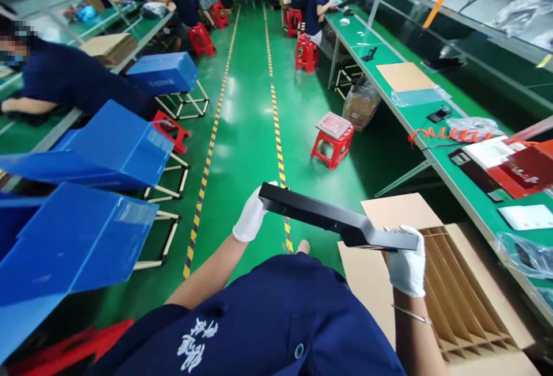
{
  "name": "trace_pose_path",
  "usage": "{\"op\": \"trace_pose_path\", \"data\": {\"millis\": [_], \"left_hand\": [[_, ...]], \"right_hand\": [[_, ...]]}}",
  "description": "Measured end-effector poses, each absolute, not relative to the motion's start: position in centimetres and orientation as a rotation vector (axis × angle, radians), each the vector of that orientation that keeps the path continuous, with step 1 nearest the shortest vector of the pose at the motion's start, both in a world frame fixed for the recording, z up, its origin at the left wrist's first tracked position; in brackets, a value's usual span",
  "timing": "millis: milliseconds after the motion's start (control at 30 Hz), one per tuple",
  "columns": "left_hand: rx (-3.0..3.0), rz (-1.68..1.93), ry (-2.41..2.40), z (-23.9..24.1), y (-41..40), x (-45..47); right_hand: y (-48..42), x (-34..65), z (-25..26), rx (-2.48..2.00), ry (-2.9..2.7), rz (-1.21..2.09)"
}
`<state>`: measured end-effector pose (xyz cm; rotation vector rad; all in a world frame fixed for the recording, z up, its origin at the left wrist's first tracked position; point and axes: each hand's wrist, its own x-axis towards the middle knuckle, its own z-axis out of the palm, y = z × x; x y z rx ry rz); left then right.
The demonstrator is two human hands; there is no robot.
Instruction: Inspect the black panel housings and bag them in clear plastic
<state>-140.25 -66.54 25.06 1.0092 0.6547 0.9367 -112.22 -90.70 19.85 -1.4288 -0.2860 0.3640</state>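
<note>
A long, slim black device housing [319,215] with a stepped bend near its right end is held level in front of my body, edge toward me. My left hand [253,216], in a white glove, grips its left end. At the other end my right hand [406,264], also gloved in white, is closed around the thinner part. Most fingers are hidden behind the housing. Below my right hand stands an open cardboard box [462,284] with cardboard dividers inside.
To the right runs a green workbench [415,99] with a red box [522,168] and a coiled orange air hose [458,134]. A red stool [332,143] stands ahead. Blue corrugated bins [82,243] line the left. Co-workers sit along both benches; a marked aisle [246,105] runs between.
</note>
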Motion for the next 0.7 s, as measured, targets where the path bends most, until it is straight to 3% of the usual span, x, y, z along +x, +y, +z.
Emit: {"op": "trace_pose_path", "data": {"millis": [233, 567, 700], "left_hand": [[1.579, 0.439, 0.618, 27.6, -57.1, -131.5], [1.565, -0.158, -0.072, 29.3, -42.2, -114.2], [1.596, -0.226, -0.182, 29.0, -39.2, -107.7]], "right_hand": [[-82.8, -101.5, 21.6, -1.389, -0.214, 0.201], [-74.1, -89.6, 22.3, -1.355, -0.027, 0.153], [-72.5, -86.9, 22.3, -1.371, 0.101, 0.050]]}}
